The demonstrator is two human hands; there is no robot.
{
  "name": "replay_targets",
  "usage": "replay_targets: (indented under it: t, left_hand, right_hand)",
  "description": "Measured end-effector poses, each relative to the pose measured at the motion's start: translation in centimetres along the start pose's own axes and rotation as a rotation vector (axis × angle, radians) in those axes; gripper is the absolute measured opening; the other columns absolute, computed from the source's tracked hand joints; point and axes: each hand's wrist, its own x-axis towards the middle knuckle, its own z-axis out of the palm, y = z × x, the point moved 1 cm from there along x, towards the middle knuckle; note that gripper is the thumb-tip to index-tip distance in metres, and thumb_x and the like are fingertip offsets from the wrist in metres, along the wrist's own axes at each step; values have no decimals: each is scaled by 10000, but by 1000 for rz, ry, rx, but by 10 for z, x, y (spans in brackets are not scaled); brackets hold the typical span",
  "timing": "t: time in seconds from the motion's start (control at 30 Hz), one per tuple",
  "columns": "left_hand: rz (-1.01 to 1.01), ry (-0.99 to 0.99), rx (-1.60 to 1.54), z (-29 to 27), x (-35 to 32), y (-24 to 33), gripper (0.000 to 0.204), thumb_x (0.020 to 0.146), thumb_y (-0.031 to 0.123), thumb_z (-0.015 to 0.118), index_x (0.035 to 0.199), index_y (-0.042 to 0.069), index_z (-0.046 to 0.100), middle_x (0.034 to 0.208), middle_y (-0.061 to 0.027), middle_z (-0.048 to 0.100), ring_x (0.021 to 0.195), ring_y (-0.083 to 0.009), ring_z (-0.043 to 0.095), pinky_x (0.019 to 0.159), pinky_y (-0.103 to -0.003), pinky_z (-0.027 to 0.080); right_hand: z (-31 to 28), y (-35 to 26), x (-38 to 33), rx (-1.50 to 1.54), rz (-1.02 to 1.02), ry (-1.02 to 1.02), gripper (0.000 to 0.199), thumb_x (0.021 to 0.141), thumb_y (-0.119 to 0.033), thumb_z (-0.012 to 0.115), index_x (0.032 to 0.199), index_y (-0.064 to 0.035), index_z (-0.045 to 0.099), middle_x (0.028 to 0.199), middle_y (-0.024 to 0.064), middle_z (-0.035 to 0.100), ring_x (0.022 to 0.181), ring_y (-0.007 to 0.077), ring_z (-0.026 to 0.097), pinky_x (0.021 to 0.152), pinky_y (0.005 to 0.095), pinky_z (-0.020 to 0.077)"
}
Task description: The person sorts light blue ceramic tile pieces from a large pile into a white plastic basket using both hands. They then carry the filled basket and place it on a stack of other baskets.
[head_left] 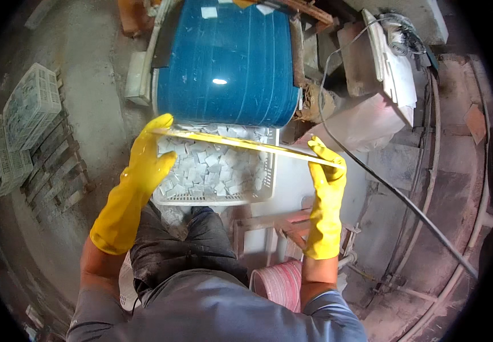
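Observation:
I wear long yellow rubber gloves on both hands. A long, thin, pale yellow strip (pixel 235 142), its material unclear, spans between them and tilts slightly down toward the right. Its left end lies against the fingers of my left hand (pixel 145 153), whose thumb stands apart below it. My right hand (pixel 327 165) grips the other end between fingers and thumb. Beneath the strip stands a white plastic basket (pixel 218 201), filled with many small whitish square tile pieces (pixel 212 168). A wide blue conveyor belt (pixel 229 68) ends just above the basket's far side.
Pale pieces lie on the belt's far end. Stacked white crates (pixel 33 105) stand at left beside a slatted pallet (pixel 55 159). A black cable (pixel 394 196) crosses the right side. Near my legs are a reddish bucket (pixel 278 285) and a rusty frame (pixel 283 225).

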Motion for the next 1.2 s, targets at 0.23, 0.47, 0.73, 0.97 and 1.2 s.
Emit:
replay_targets:
  t: [0.23, 0.47, 0.73, 0.97, 1.2]
  left_hand:
    - [-217, -87, -45, -34, -10, 74, 727, 922, -127, 704, 1596, 87, 536, 1626, -139, 567, 1538, -312, 508, 1299, -417, 386]
    - [-184, -217, 13, -23, -19, 17, 663, 955, 1, 773, 1579, 65, 558, 1571, -162, 617, 1475, -298, 573, 1219, -416, 467]
    - [-512, -516, 117, -68, -104, -325, 624, 959, 329, 833, 1465, 2, 669, 1401, -187, 735, 1266, -287, 698, 1052, -393, 554]
    - [-927, -492, 259, -170, -189, -373, 460, 969, 331, 820, 1284, 5, 742, 1099, -129, 769, 842, -262, 692, 698, -438, 560]
    - [-699, -417, 474, -166, -123, -350, 620, 951, 399, 815, 1391, -23, 706, 1268, -181, 786, 1108, -284, 751, 980, -417, 580]
  right_hand:
    - [-32, -45, -31, 131, -167, -123, 181, 929, 83, 766, 1059, -42, 771, 1101, 134, 812, 1128, 266, 759, 1263, 584, 422]
    - [-90, -25, -147, 98, -42, 364, 265, 941, 47, 809, 1194, -31, 786, 1131, 74, 810, 1090, 203, 746, 1072, 357, 556]
    - [-137, 19, -428, -68, 130, 1391, 337, 1037, -205, 733, 1287, 20, 745, 1268, 148, 758, 1108, 261, 698, 994, 394, 538]
    - [-113, 55, -628, -201, 479, 1861, 366, 1042, -301, 651, 1273, -43, 770, 1293, 137, 760, 1173, 284, 693, 1058, 484, 494]
    - [-85, 164, -698, -1881, 1124, -392, 426, 1047, -397, 569, 1258, -105, 796, 1318, 125, 762, 1238, 307, 688, 1121, 573, 449]
